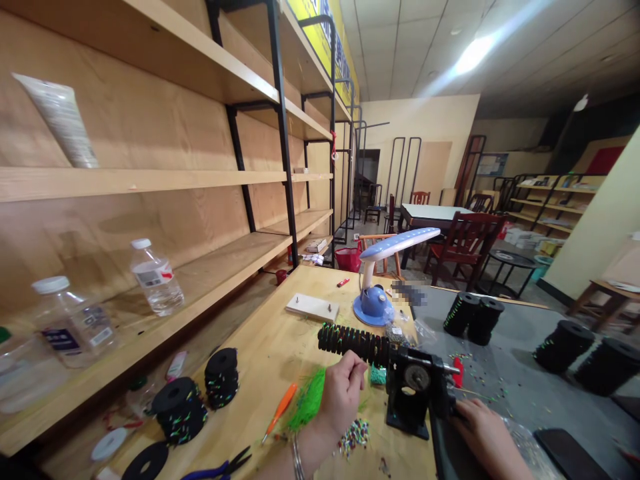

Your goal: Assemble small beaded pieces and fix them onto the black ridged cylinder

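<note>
My left hand (343,393) hovers over the wooden table (273,347), fingers curled together just under a long row of black foam discs (353,340) threaded on a rod. That rod runs into a small black hand-crank machine (413,390). My right hand (480,427) rests at the machine's right side, by its crank; its fingers are hidden behind the machine. A bundle of green strands (307,400) and a pile of small coloured beads (354,437) lie below my left hand.
Stacks of black discs (221,377) (179,407), an orange-handled tool (280,412) and pliers (220,467) lie at left. A blue desk lamp (375,297), a white block (313,307) and more black spools (473,317) (585,350) sit behind. Water bottles (155,277) stand on the left shelf. A phone (567,453) lies at right.
</note>
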`<state>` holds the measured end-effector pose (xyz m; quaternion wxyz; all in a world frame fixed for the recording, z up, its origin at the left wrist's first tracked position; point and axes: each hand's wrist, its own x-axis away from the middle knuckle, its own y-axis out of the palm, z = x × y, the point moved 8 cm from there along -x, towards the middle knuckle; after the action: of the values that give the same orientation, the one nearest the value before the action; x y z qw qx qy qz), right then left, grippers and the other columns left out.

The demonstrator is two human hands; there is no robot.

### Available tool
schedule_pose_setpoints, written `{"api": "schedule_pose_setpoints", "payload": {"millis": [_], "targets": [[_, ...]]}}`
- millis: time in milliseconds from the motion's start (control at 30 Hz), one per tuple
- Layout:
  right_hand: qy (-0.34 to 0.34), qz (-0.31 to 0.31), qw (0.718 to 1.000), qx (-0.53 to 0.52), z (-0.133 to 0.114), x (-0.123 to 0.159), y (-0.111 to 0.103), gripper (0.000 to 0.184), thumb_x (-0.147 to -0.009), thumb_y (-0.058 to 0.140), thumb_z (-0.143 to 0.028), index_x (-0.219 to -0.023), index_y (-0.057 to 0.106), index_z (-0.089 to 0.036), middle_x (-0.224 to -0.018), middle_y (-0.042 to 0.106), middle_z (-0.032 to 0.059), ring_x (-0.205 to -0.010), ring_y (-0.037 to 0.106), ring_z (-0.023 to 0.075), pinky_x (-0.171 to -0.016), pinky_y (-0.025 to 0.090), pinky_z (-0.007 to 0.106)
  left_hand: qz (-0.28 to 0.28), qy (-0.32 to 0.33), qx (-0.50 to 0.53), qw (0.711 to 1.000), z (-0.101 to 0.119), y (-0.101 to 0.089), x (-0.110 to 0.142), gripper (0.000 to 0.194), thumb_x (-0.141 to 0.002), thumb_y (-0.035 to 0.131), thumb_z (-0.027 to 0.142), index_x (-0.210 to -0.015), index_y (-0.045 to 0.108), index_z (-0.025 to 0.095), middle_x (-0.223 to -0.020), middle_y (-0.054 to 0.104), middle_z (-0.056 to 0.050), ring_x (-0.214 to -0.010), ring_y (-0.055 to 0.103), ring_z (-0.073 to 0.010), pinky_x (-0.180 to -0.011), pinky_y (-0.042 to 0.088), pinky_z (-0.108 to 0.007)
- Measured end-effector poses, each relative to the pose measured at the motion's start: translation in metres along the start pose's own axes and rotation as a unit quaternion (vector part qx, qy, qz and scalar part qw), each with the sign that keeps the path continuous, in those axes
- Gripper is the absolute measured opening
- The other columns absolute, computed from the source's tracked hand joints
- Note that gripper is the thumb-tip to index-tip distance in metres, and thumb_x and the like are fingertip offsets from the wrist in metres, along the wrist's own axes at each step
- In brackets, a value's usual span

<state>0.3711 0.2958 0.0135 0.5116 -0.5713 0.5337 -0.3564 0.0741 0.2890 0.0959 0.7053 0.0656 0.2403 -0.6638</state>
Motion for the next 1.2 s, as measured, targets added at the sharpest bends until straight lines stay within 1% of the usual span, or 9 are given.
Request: {"api": "schedule_pose_setpoints", "payload": {"millis": [333,500,767,933,1000,1067,1133,1167,1200], "targets": [[-0.003,0.005,1.000,0.017,-0.005,0.003,-0.003,0.024,-0.082,0.049,-0.023,-0.082,0.073,-0.024,-0.085,0.076,0.0079,-0.088,0.068,0.0289,-0.076,0.051,0.036,-0.027,-0.012,-0.008,1.000,0.002,-0.001,-0.002,0.029,-0.093,0.044,0.031,-0.066,0.047,0.020,-0.051,0.047,0.005,-0.047,0.044,-0.0106,-0.049,0.031,-0.021],[-0.003,0.028,1.000,0.003,-0.008,0.010,-0.010,0.021,-0.080,0.054,-0.023,-0.084,0.075,-0.025,-0.087,0.077,0.0069,-0.087,0.069,0.0281,-0.076,0.051,0.036,-0.040,-0.009,-0.020,0.999,0.003,-0.003,-0.004,0.029,-0.093,0.044,0.032,-0.066,0.047,0.020,-0.051,0.046,0.005,-0.047,0.044,-0.0104,-0.050,0.031,-0.021],[-0.021,0.077,0.996,0.027,-0.019,0.016,-0.021,0.021,-0.077,0.056,-0.027,-0.084,0.075,-0.023,-0.079,0.077,0.0077,-0.079,0.070,0.0279,-0.071,0.052,0.036,-0.052,-0.014,0.000,0.999,0.009,-0.007,-0.009,0.028,-0.090,0.048,0.029,-0.064,0.048,0.019,-0.050,0.047,0.005,-0.045,0.042,-0.0097,-0.048,0.032,-0.020],[0.007,0.082,0.996,0.026,-0.015,0.028,-0.023,0.033,-0.079,0.055,-0.034,-0.103,0.071,-0.018,-0.104,0.074,0.0131,-0.099,0.064,0.0310,-0.086,0.049,0.042,-0.066,-0.045,0.022,0.997,0.004,-0.007,-0.009,0.025,-0.090,0.049,0.031,-0.067,0.049,0.020,-0.052,0.049,0.006,-0.045,0.041,-0.0090,-0.047,0.031,-0.020],[0.019,0.114,0.993,0.029,-0.023,0.043,-0.031,0.036,-0.081,0.053,-0.035,-0.108,0.068,-0.016,-0.106,0.073,0.0140,-0.102,0.062,0.0314,-0.089,0.047,0.044,-0.067,-0.051,0.030,0.996,0.003,-0.007,-0.009,0.025,-0.089,0.050,0.031,-0.067,0.049,0.019,-0.052,0.049,0.006,-0.045,0.041,-0.0089,-0.047,0.032,-0.020],[0.043,0.212,0.976,0.024,-0.037,0.064,-0.046,0.032,-0.084,0.051,-0.037,-0.103,0.068,-0.017,-0.095,0.073,0.0126,-0.094,0.064,0.0304,-0.084,0.049,0.043,-0.068,-0.055,0.036,0.996,0.004,-0.007,-0.009,0.025,-0.089,0.050,0.031,-0.068,0.049,0.019,-0.052,0.050,0.006,-0.045,0.042,-0.0087,-0.048,0.032,-0.020],[0.058,0.257,0.965,-0.008,-0.058,0.082,-0.048,0.029,-0.086,0.052,-0.039,-0.098,0.067,-0.018,-0.084,0.072,0.0098,-0.083,0.064,0.0274,-0.077,0.050,0.040,-0.070,-0.057,0.041,0.995,0.005,-0.007,-0.010,0.024,-0.089,0.051,0.031,-0.068,0.050,0.019,-0.052,0.050,0.005,-0.046,0.043,-0.0088,-0.049,0.034,-0.020],[0.039,0.245,0.968,-0.042,-0.073,0.086,-0.042,0.026,-0.087,0.052,-0.039,-0.096,0.066,-0.019,-0.081,0.071,0.0080,-0.078,0.065,0.0251,-0.073,0.051,0.037,-0.072,-0.059,0.043,0.995,0.005,-0.007,-0.010,0.024,-0.089,0.051,0.030,-0.068,0.050,0.019,-0.052,0.050,0.005,-0.046,0.044,-0.0087,-0.049,0.034,-0.020],[0.013,0.211,0.974,-0.081,-0.089,0.087,-0.032,0.023,-0.087,0.052,-0.037,-0.094,0.066,-0.020,-0.079,0.070,0.0066,-0.074,0.065,0.0230,-0.071,0.051,0.034,-0.075,-0.060,0.046,0.994,0.005,-0.007,-0.010,0.023,-0.089,0.051,0.030,-0.068,0.050,0.019,-0.052,0.050,0.005,-0.046,0.043,-0.0086,-0.049,0.034,-0.020]]}}
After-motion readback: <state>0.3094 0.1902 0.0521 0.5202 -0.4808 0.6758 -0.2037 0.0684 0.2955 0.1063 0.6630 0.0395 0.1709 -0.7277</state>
